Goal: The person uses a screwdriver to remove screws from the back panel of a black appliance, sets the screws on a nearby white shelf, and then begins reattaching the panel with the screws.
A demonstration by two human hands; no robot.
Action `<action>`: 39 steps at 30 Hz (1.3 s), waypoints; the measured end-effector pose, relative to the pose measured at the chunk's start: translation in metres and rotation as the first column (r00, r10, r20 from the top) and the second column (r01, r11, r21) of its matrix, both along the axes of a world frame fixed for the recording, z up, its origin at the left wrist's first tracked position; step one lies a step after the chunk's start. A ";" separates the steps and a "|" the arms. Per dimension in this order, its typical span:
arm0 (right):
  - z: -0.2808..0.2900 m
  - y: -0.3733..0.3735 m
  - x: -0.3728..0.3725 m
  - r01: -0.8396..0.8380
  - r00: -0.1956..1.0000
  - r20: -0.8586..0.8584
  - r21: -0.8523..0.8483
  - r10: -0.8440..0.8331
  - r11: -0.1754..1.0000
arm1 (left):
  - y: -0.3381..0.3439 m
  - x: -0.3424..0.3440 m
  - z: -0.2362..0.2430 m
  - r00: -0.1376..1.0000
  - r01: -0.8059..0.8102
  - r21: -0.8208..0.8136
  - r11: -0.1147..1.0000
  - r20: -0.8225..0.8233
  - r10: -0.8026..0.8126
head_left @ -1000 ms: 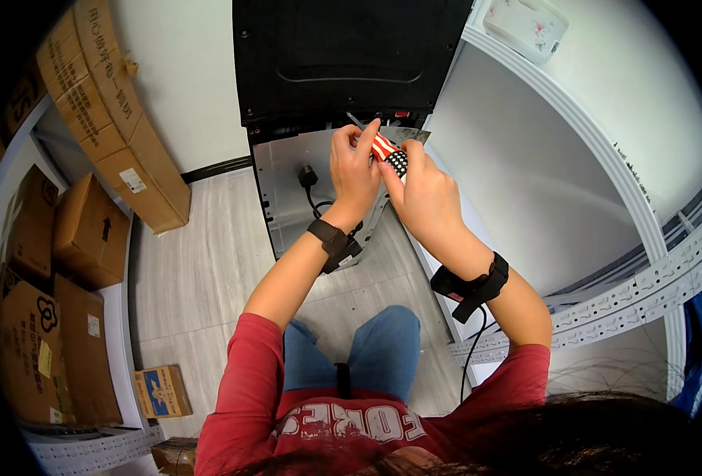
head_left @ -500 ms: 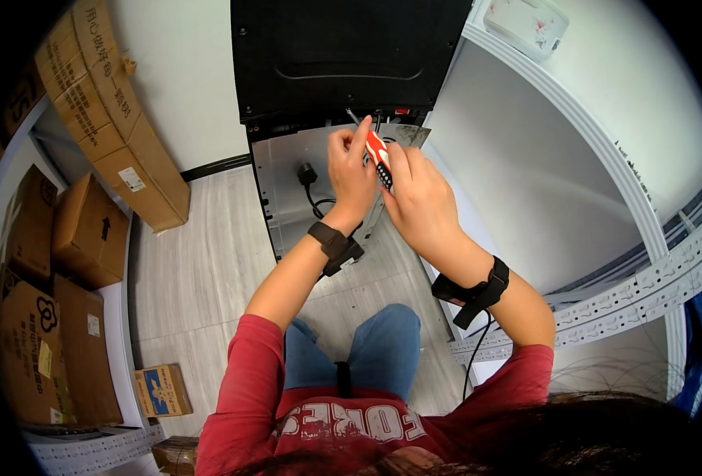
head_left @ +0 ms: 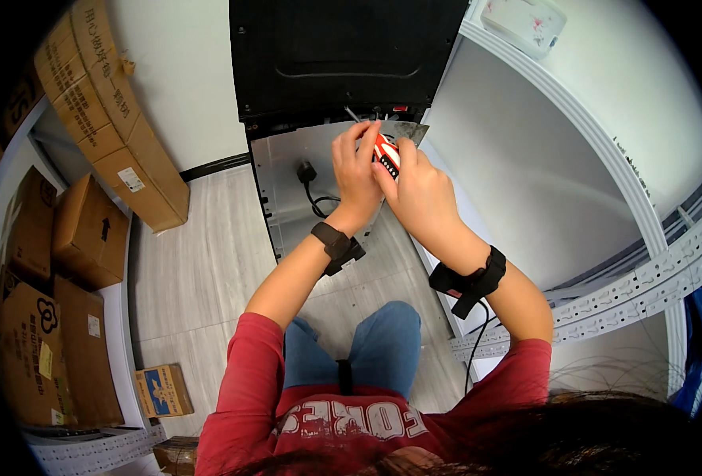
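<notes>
Both hands meet in front of a tall black appliance (head_left: 351, 59), just below the lower edge of its black panel. In my right hand (head_left: 424, 194) is a red-and-white hand tool (head_left: 387, 152) with a row of pale dots on a dark strip; its exact kind does not show. The fingers of my left hand (head_left: 355, 174) are bent and close against the tool's left side, and what they pinch is hidden. Past the left fingertips a thin grey rod (head_left: 351, 113) sticks up toward the panel edge; whether it belongs to the tool is unclear.
Below the hands stands a metal sheet (head_left: 283, 170), with a black plug (head_left: 306, 171) and cord before it. White shelving (head_left: 604, 143) is at the right. Cardboard boxes (head_left: 89, 230) fill shelves at the left; a tall carton (head_left: 117, 103) leans by the wall. A small box (head_left: 163, 390) is on the floor.
My left fingers have curled, and the hand has moved slightly right. My right thumb has come up onto the tool, which has shifted slightly to the right.
</notes>
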State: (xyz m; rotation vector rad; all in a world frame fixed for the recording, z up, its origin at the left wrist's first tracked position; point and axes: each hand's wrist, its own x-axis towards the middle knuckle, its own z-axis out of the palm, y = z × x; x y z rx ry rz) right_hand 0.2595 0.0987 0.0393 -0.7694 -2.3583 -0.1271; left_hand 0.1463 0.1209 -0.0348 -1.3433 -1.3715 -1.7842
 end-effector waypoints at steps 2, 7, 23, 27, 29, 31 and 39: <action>0.001 0.001 -0.001 0.046 0.998 0.035 -0.057 -0.044 0.997 | -0.001 -0.002 0.000 1.000 0.012 -0.002 1.000 -0.007 -0.012; -0.001 0.002 0.007 -0.123 0.992 0.046 0.193 0.116 0.973 | 0.002 -0.008 -0.006 0.999 0.036 0.040 0.999 0.011 -0.037; -0.009 0.002 -0.003 -0.027 0.994 -0.101 0.145 0.042 0.989 | -0.008 -0.020 0.004 0.999 0.030 0.024 0.999 -0.041 -0.029; -0.002 -0.001 -0.002 -0.127 0.986 -0.045 0.436 0.162 0.891 | -0.007 -0.024 0.004 0.998 -0.002 0.018 1.000 -0.055 0.003; -0.006 -0.004 -0.001 -0.110 0.993 0.006 0.341 0.115 0.934 | -0.009 -0.023 0.005 0.998 0.014 0.012 1.000 -0.062 -0.013; -0.001 -0.008 -0.005 0.042 0.996 0.083 0.048 -0.046 0.998 | -0.010 -0.022 0.008 0.996 0.041 0.044 0.998 -0.085 -0.038; -0.007 -0.007 -0.001 -0.076 0.997 0.031 0.164 0.072 0.983 | -0.007 -0.018 0.000 0.997 0.003 0.037 0.999 -0.074 0.000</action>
